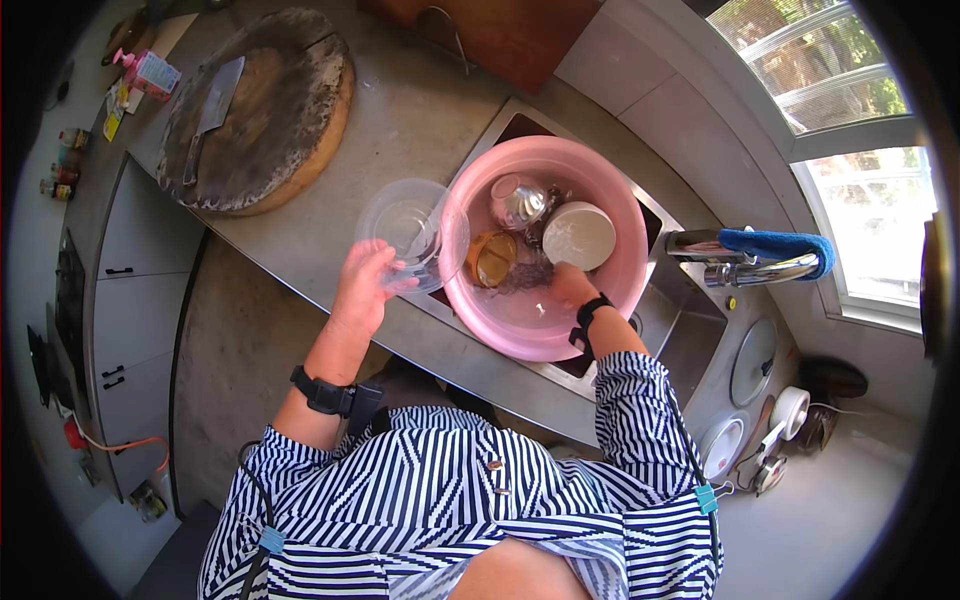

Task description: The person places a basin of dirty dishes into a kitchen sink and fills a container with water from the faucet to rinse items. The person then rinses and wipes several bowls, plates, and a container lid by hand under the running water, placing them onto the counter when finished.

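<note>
My left hand (366, 276) grips a clear round plastic container (412, 229) by its near edge, tilted beside the rim of a pink plastic basin (469, 311). Inside the basin, my right hand (574, 285) is lowered to the water, its fingers bent and partly hidden. Whether it holds anything cannot be made out. Just beyond that hand rests a white bowl (579, 234). Left of it lies an amber cup (491, 259), and a shiny pinkish bowl (517, 201) sits farther back. The water looks disturbed around them.
Beneath the basin is a steel sink (694, 330); a chrome faucet (765, 274) draped with a blue cloth (780, 244) rises at right. A cleaver (221, 97) lies on a thick round wooden chopping block (281, 127) at left. A glass lid (753, 363) stands at right.
</note>
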